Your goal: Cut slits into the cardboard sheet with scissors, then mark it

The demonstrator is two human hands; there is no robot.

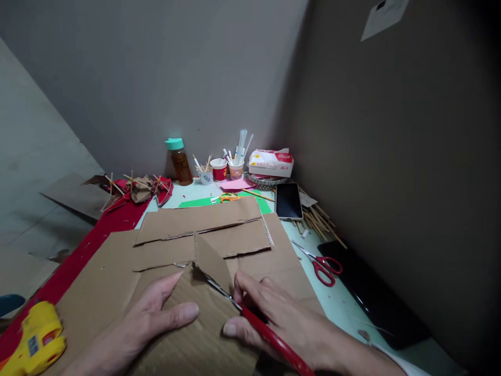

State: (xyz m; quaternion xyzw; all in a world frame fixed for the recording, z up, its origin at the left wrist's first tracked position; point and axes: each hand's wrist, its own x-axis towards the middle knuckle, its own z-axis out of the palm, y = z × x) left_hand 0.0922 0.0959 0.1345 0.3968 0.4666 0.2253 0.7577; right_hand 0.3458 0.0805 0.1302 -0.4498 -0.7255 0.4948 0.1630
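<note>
Brown cardboard piece (pixel 207 347) fills the bottom centre of the frame, nearest the camera, with a flap (pixel 211 258) bent up along its far edge. At lower left of centre, the person's left hand (pixel 160 313) grips this piece, thumb laid on top and the other fingers partly hidden at its edge. From the lower right, the right hand (pixel 282 313) has its fingers clamped around a red-handled cutting tool (pixel 270 337), whose metal end meets the cardboard beside the flap; whether its blades are parted cannot be told. Beyond the hands, cut cardboard strips (pixel 203 219) lie on a larger cardboard sheet (pixel 99 266) spread over the pale table (pixel 340 308). At the lower left corner sits a yellow glue gun (pixel 37 339). Right of centre, red-handled scissors (pixel 326 269) lie with their points slightly parted, beside a long black object (pixel 376 297); above them are a dark-screened phone (pixel 288 201) and a bundle of thin sticks (pixel 319 216). Along the wall, around the middle of the frame, stand a teal-lidded bottle (pixel 181 166), three small cups (pixel 219 171) and a tissue pack (pixel 270 164).
</note>
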